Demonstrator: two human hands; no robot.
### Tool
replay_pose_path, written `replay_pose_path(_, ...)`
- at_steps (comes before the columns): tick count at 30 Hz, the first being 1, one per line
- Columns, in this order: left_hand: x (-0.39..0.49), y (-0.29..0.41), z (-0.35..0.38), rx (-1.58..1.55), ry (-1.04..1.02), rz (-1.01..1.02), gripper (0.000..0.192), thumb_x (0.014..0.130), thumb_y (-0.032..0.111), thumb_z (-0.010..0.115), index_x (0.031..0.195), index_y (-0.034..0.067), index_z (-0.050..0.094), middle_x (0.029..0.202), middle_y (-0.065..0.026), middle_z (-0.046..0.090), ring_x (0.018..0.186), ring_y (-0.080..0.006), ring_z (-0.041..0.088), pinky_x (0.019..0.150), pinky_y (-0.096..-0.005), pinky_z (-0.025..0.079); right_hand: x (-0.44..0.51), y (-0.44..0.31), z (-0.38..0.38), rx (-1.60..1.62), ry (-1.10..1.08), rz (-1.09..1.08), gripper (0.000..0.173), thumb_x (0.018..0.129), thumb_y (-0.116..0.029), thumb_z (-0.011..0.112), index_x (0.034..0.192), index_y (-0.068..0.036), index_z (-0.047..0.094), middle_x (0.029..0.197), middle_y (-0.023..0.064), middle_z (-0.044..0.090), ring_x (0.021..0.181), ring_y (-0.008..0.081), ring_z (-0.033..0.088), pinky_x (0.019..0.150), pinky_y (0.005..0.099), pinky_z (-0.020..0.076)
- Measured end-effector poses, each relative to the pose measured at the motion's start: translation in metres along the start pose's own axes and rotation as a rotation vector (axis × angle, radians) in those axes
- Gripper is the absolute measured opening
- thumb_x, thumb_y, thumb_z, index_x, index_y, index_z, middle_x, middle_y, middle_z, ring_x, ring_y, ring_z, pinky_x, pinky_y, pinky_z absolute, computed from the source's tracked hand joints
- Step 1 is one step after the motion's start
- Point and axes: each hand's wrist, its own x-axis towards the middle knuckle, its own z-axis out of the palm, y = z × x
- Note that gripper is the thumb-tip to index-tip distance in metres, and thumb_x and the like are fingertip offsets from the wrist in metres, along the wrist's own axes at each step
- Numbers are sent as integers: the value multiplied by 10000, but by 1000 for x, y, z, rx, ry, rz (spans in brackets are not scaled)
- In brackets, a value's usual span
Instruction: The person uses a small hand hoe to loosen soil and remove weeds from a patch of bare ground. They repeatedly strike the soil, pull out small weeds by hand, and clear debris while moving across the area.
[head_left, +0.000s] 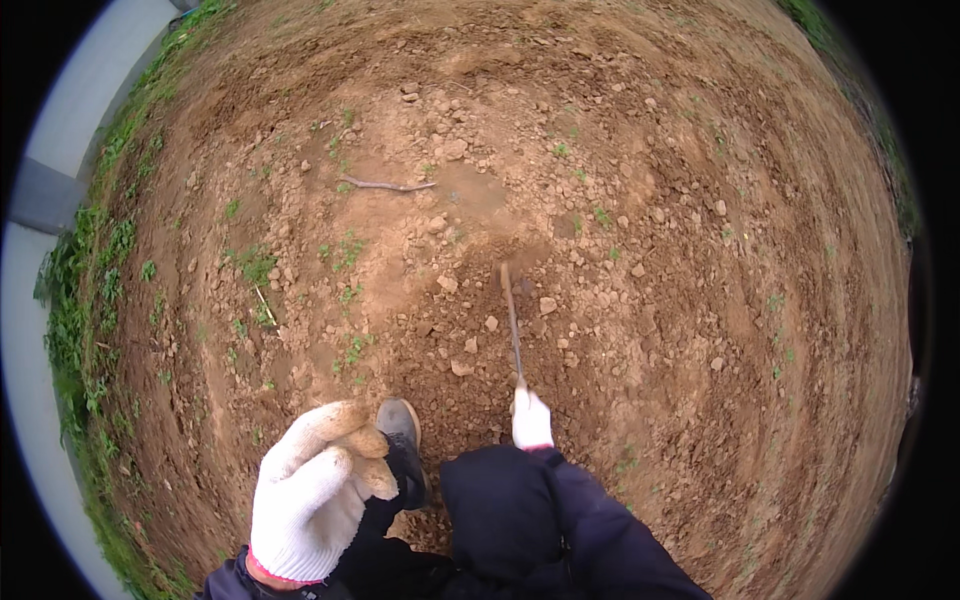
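My right hand (532, 418), in a white knit work glove, grips the near end of a long-handled digging tool (513, 322). Its thin handle runs straight out ahead of me, and its far end meets loose brown soil (450, 330). Blur hides the shape of the tool's head. At lower left my left hand (322, 480) is raised close to the camera, above my leg. Its white glove has soil-stained fingertips. The fingers are curled in, and nothing shows between them.
Clods and small weeds (347, 251) dot the ground. A bent stick (388, 185) lies farther ahead. My grey shoe (400, 424) stands on the soil beside my left hand. Along the left edge, green plants (75, 322) border a pale wall (97, 75).
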Motion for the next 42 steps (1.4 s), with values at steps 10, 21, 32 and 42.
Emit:
replay_pose_path(10, -6, -2, 5, -26, -61, 29, 387, 940, 102, 626, 1282, -60, 546, 1077, -210, 650, 823, -275, 668, 712, -403, 554, 32, 9, -45, 881, -19, 283, 556, 1024, -560, 438, 661, -140, 477, 515, -41, 374, 397, 89, 333, 393, 304, 241)
replay_pose_path(21, -7, 2, 3, -9, 51, 47, 386, 937, 106, 623, 1278, -56, 544, 1031, -191, 660, 797, -275, 670, 716, -400, 549, 51, -36, -35, 158, 111, -55, 515, 1043, -441, 442, 804, -8, 585, 652, 137, 578, 617, 290, 566, 615, 437, 461)
replay_pose_path(32, -15, 16, -25, -76, 86, 127, 391, 938, 115, 626, 1274, -67, 542, 1010, -204, 644, 778, -299, 666, 697, -438, 561, 74, -59, -6, 440, 54, 280, 561, 1018, -558, 459, 654, -133, 497, 509, -33, 373, 417, 116, 346, 407, 315, 273)
replay_pose_path(42, -9, 28, -48, -89, -51, 13, 395, 997, 144, 580, 1355, -14, 522, 1167, -139, 639, 942, -241, 655, 823, -364, 532, 107, -103, 5, 315, -19, -95, 499, 1048, -439, 446, 847, -15, 612, 649, 109, 552, 610, 224, 520, 568, 393, 416)
